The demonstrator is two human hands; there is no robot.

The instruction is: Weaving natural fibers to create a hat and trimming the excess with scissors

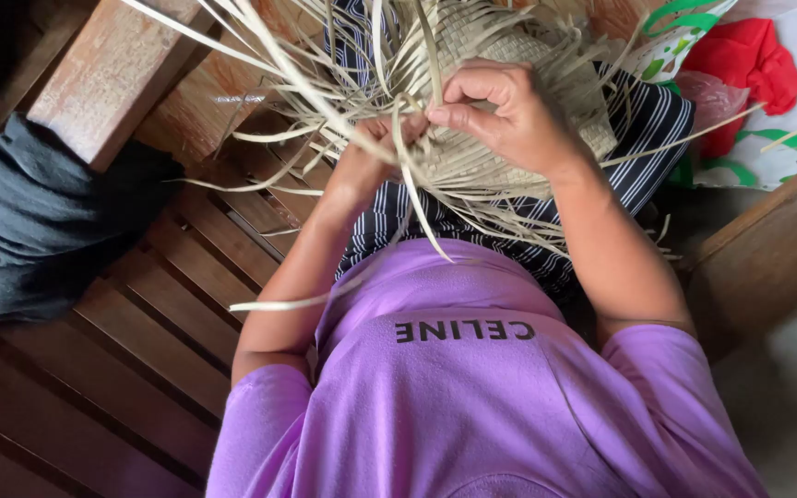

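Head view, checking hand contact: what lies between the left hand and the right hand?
In the head view, pale loose strips of the woven piece cross between the left hand and right hand; both pinch them.

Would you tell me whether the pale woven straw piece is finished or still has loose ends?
Unfinished: the pale woven straw piece has many loose strips sticking out.

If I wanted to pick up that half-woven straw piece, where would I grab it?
Probably by the tightly woven body of the woven straw piece, coming from the far side. The loose strips fan out toward the left and would likely bend, and both hands already work the near edge.
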